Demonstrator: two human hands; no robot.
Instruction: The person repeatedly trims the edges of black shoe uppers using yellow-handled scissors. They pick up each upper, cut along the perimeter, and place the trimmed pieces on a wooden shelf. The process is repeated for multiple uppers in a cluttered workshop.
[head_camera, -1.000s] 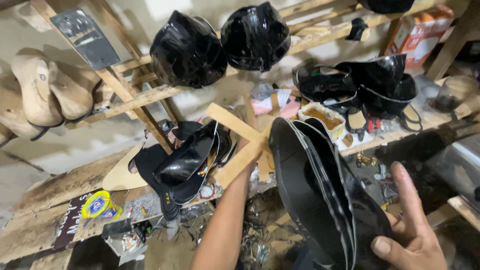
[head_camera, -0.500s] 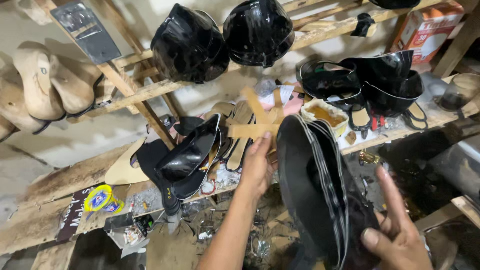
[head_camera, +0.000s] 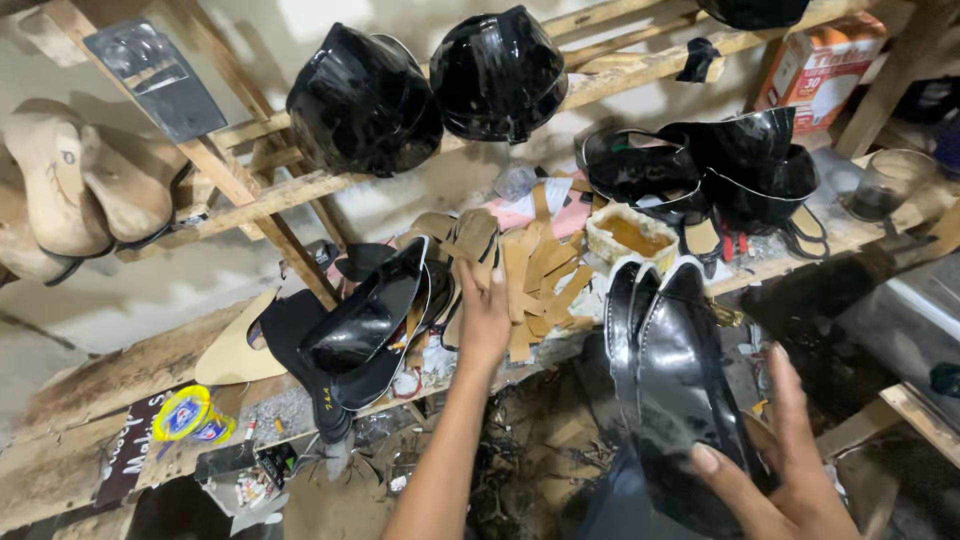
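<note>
Head view: left hand (head_camera: 484, 318) open-fingered on tan insoles (head_camera: 540, 270); right hand (head_camera: 790, 470) holds black shoe uppers (head_camera: 670, 380).

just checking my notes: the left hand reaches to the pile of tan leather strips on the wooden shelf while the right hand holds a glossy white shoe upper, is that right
Not quite: the shoe upper is glossy black, not white. The head view shows the right hand holding it from below, while the left hand does reach to the pile of tan leather strips on the wooden shelf.
</note>
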